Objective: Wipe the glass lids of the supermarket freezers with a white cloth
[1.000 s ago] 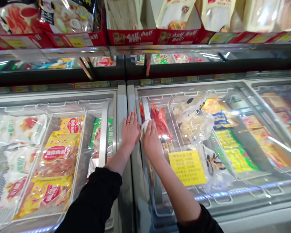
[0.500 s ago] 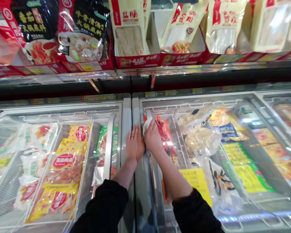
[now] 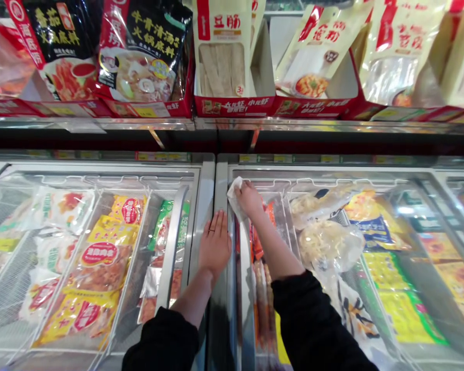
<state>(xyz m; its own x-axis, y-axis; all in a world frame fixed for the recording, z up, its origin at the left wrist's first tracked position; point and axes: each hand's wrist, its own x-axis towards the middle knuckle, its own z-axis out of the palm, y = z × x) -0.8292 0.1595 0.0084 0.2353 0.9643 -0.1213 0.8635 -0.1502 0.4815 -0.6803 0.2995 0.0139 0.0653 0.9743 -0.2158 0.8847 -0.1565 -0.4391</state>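
Note:
My left hand lies flat on the grey frame between two chest freezers, its fingers together and stretched forward, a ring on one finger. In my right hand is a crumpled white cloth, gripped between curled fingers. It rests at the left edge of the right freezer's glass lid, near the upper end of that lid's handle. Under the glass, close to this hand, are orange-red packets, partly hidden by my forearm.
The left freezer holds yellow bags and white bags, beside a curved lid handle. Clear bags of pale food lie in the right freezer. Above, a shelf edge carries boxed packets and overhangs the freezers' back.
My right hand has moved forward and slightly right with the cloth, away from my left hand. The left hand stays flat on the frame. The view has shifted a little.

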